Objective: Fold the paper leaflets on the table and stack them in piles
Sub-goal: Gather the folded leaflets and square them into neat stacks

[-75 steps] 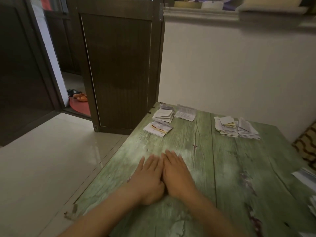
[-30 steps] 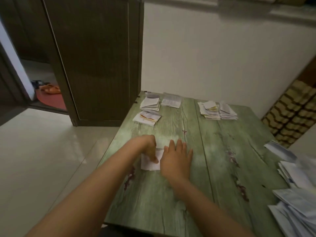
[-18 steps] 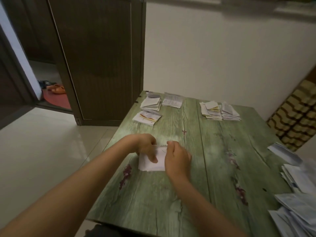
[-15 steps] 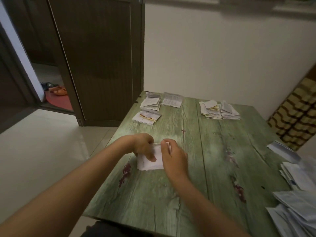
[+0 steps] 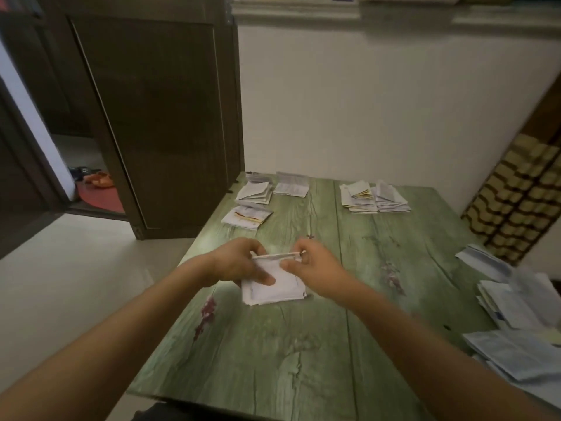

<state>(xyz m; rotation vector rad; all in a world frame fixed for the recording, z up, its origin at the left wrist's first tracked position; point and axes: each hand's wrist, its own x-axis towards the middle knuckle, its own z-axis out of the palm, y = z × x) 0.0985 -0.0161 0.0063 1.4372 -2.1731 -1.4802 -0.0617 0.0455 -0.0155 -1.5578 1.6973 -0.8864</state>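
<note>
A white paper leaflet [image 5: 274, 288] lies near the middle of the green wooden table [image 5: 303, 360], its far edge lifted off the surface. My left hand [image 5: 235, 262] pinches that edge at the left, thumb on top of the sheet. At the right end of the same edge my right hand [image 5: 312, 264] pinches it between thumb and fingers. Folded piles sit at the far side: one [image 5: 247, 217] with a second [image 5: 256, 192] behind it at the left, and a third [image 5: 373, 197] further right.
A loose heap of unfolded leaflets [image 5: 516, 323] covers the table's right edge. A flat leaflet [image 5: 291, 186] lies at the far edge. A dark wooden door [image 5: 158, 123] stands open beyond the table's left corner. A patterned cushion [image 5: 522, 196] leans at the right.
Both hands went from lying flat on the leaflet to pinching its far edge and lifting it. The head camera's view shifted slightly.
</note>
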